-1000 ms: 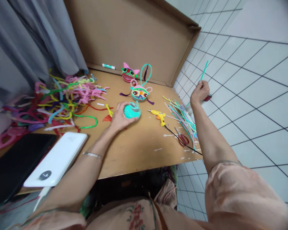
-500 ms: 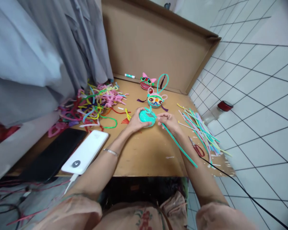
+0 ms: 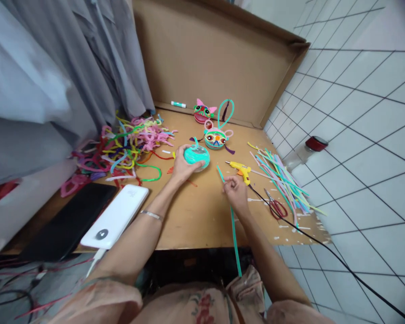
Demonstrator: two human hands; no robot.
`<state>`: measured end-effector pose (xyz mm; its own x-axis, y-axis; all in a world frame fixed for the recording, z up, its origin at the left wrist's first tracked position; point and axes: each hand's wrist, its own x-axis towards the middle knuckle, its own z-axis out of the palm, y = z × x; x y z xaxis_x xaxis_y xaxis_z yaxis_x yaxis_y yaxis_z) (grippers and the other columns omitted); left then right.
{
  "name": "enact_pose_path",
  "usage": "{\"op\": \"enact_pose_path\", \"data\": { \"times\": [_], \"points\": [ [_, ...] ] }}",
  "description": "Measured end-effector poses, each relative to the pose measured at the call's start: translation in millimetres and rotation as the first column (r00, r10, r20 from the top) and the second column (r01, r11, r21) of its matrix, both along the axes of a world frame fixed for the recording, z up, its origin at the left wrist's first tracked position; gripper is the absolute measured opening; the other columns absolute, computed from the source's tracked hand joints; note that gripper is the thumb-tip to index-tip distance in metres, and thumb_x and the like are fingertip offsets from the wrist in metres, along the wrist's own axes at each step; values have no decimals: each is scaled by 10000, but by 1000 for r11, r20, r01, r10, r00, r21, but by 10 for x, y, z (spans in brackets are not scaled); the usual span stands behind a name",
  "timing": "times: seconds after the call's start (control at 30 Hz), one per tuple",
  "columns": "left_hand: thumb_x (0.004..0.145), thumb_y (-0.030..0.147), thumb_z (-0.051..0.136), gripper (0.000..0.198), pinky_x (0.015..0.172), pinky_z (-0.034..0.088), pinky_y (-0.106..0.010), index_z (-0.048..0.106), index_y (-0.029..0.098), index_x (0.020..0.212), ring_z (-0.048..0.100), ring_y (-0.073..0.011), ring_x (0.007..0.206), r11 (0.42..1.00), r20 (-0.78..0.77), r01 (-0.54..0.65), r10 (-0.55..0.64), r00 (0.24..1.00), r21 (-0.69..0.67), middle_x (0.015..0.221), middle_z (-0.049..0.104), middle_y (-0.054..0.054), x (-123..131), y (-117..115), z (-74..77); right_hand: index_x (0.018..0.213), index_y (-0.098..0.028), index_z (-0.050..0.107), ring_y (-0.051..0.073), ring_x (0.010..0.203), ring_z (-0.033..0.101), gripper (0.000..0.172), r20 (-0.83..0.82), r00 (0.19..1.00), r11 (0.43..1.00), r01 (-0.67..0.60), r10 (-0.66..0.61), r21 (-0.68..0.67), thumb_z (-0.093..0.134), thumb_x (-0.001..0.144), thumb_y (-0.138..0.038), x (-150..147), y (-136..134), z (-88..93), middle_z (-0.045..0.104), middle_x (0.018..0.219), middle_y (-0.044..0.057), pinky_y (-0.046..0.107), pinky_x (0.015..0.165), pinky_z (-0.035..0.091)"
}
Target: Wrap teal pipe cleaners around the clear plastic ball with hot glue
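My left hand [image 3: 183, 165] is wrapped round the side of a round turquoise piece [image 3: 196, 155], with a short turquoise end sticking up from its top. To the right, my right hand [image 3: 235, 191] pinches a long turquoise pipe cleaner [image 3: 235, 238]. The strip's tip points up towards the round piece without touching it, and its long end hangs past the table's front edge. A yellow glue gun [image 3: 241, 170] lies just beyond my right hand. Behind the round piece sits a turquoise animal head [image 3: 216, 138] with pink loop ears.
Tangled pipe cleaners [image 3: 131, 139] cover the left back. Straight ones [image 3: 283, 180] lie at the right beside red-handled scissors [image 3: 276, 208]. A white power bank [image 3: 116, 216] and black device [image 3: 67, 220] lie front left. A pink-eared head [image 3: 203, 112] and glue stick [image 3: 178, 104] stand near the cardboard [image 3: 216, 58].
My right hand has drawn back from the round piece with the pipe cleaner, towards me. The round piece has shifted slightly left in my left hand. The glue gun now shows.
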<state>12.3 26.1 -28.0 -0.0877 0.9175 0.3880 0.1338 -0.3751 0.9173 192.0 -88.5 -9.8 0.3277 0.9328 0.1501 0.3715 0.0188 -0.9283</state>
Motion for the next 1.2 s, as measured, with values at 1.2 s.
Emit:
{"op": "enact_pose_path", "data": {
  "times": [1.2],
  "points": [
    [559,356,816,705,1052,457,-436,528,204,1184,554,-285,1184,1000,-88,11,-13,996,-23,1213,575,-72,-10,-63,60,1163,-3,609,417,1080,568,610,781,508,814,580,-364,2,515,867,-528,492,481,-141,617,1149,329,569,895,421]
  ]
}}
